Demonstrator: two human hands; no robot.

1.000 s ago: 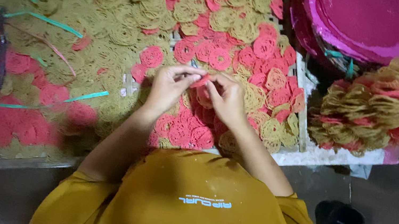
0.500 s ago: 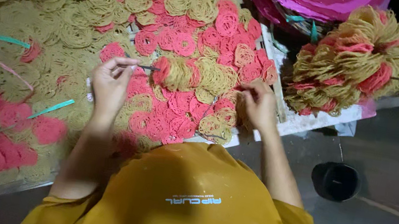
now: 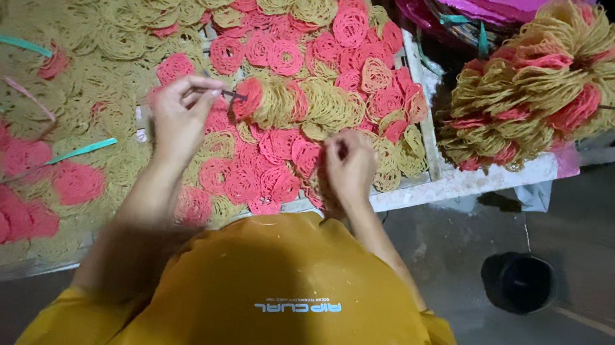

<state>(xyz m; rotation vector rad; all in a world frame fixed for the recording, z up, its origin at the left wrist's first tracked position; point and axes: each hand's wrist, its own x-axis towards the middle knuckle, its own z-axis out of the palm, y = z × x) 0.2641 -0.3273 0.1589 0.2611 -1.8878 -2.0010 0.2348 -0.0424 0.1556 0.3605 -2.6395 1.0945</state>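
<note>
Left hand (image 3: pixel 183 112) pinches a thin dark needle (image 3: pixel 231 94), its grip pressed together, tip touching threaded lacy coiled discs (image 3: pixel 279 101) just right. Right hand (image 3: pixel 347 168) pinches among pink discs (image 3: pixel 275 167) beneath it on the surface (image 3: pixel 472 182); a strung bundle (image 3: pixel 542 87) sits far right.

flat round noodle-like coils (image 3: pixel 285 56) cover the slatted drying rack (image 3: pixel 438 188); a tied bundle of coils (image 3: pixel 542 87) sits on its right end, a dark round bucket (image 3: pixel 518 281) below on the floor.
</note>
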